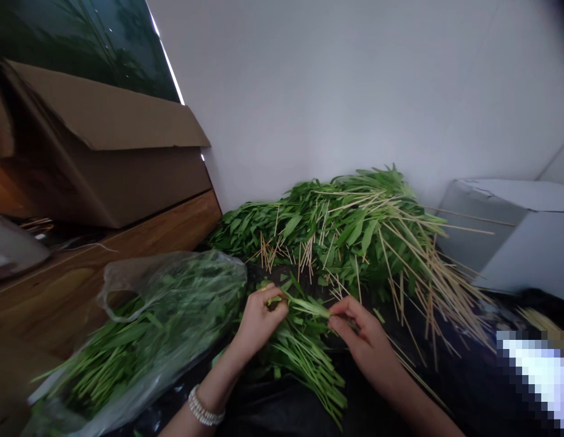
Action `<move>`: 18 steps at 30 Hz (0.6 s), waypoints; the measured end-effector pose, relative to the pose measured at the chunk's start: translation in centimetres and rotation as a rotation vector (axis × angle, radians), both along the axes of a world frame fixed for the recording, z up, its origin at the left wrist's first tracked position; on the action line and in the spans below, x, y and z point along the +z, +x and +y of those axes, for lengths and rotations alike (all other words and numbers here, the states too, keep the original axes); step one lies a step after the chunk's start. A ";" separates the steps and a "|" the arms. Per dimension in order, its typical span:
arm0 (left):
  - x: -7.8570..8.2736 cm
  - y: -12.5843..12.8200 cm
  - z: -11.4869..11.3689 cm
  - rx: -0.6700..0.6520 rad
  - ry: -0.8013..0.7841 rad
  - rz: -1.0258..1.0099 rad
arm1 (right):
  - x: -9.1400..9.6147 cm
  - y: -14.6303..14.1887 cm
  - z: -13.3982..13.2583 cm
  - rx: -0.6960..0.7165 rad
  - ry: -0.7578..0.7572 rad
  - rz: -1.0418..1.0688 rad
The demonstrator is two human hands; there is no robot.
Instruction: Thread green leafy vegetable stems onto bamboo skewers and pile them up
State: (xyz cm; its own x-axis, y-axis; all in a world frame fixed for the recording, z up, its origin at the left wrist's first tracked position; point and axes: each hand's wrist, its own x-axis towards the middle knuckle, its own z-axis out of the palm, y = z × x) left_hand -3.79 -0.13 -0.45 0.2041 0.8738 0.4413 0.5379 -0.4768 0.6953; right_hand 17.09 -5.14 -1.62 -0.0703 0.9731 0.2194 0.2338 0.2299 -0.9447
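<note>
Stems (311, 307): stretched between grips, above loose greens (309, 361); could snap if bent.
Left hand (261, 315): grasping leafy end.
Right hand (361, 334): pinching opposite end; could spill stems if slackened.
Sticks (434, 270): near right hand; could poke if brushed.

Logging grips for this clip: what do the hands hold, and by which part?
Green stalks: the left hand grips their left part; the right hand pinches their right end.
</note>
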 end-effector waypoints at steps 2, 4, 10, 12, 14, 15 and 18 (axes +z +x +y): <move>0.0 -0.5 0.5 0.061 -0.103 -0.178 | 0.1 0.2 0.1 -0.012 -0.016 0.043; 0.0 -1.7 1.1 0.174 -0.197 -0.419 | 0.1 0.8 0.4 -0.053 -0.035 0.094; 0.4 -4.3 2.1 0.337 -0.122 -0.569 | -0.5 1.7 1.5 -0.085 -0.116 0.324; 0.6 -3.9 2.0 0.290 -0.017 -0.463 | -0.6 1.5 1.5 -0.061 -0.149 0.366; 0.7 -3.5 1.8 0.227 0.063 -0.412 | -0.7 1.3 1.5 -0.048 -0.165 0.378; 0.7 -3.3 1.8 0.195 0.075 -0.422 | -0.7 1.2 1.5 -0.043 -0.169 0.373; 0.7 -3.0 1.4 0.142 0.038 -0.502 | -1.2 1.2 1.5 -0.030 -0.156 0.347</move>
